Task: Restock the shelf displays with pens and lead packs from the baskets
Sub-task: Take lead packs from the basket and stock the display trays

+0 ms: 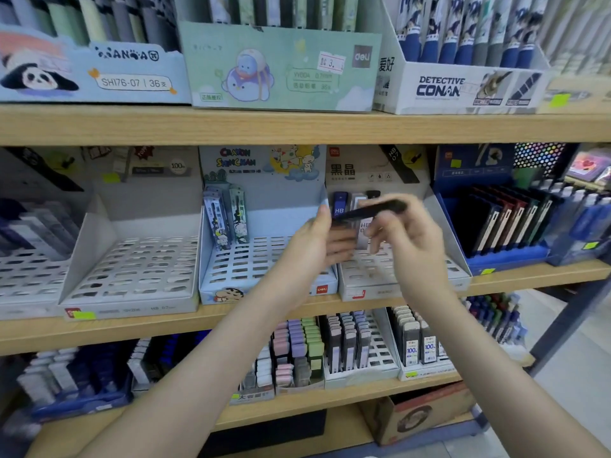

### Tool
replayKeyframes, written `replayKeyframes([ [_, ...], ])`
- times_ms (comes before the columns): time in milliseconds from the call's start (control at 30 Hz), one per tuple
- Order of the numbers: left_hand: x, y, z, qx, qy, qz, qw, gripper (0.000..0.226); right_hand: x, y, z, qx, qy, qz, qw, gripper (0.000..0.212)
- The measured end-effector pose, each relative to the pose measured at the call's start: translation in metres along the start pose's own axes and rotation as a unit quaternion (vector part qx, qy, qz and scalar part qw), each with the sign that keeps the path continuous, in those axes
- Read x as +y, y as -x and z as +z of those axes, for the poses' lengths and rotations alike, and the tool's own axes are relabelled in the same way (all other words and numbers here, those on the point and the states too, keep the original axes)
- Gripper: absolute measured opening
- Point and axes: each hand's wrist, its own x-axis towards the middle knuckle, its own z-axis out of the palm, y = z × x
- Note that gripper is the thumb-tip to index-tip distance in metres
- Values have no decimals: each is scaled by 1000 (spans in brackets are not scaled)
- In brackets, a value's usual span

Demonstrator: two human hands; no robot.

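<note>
Looks early: your R hand [410, 246] pinches a dark lead pack [386, 206] over the near-empty tray [373, 292], L hand [310, 246] grips more dark stock [342, 238]; next trays [132, 269] unfilled.

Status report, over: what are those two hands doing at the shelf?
Right hand pinches a black lead pack. Left hand grips a dark item, blurred. White display tray ahead, few packs inside. Nothing blocking.

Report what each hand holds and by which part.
Right hand pinches a slim dark lead pack near its middle. Left hand grips a dark bundle; blur hides where.
</note>
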Motion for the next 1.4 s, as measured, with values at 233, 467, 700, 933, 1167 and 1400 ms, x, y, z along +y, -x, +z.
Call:
replayKeyframes([
  [233,-32,-11,-14,-13,-603,332,725,53,30,-21,-32,109,-2,176,978,13],
  [467,-45,-17,-19,-48,-661,352,661,75,61,-37,-38,62,79,262,960,11],
  [700,-52,-21,-18,-32,-662,368,652,66,53,-49,-33,10,211,265,941,26],
  [933,-53,-22,-17,-34,-669,358,650,67,54,-63,-28,-32,275,281,919,36],
  [1167,-54,-24,-19,-35,-678,358,641,67,54,-55,-34,5,248,241,938,26],
  [1400,-54,-23,-18,-25,-683,370,629,69,51,-46,-66,-107,390,211,890,8],
])
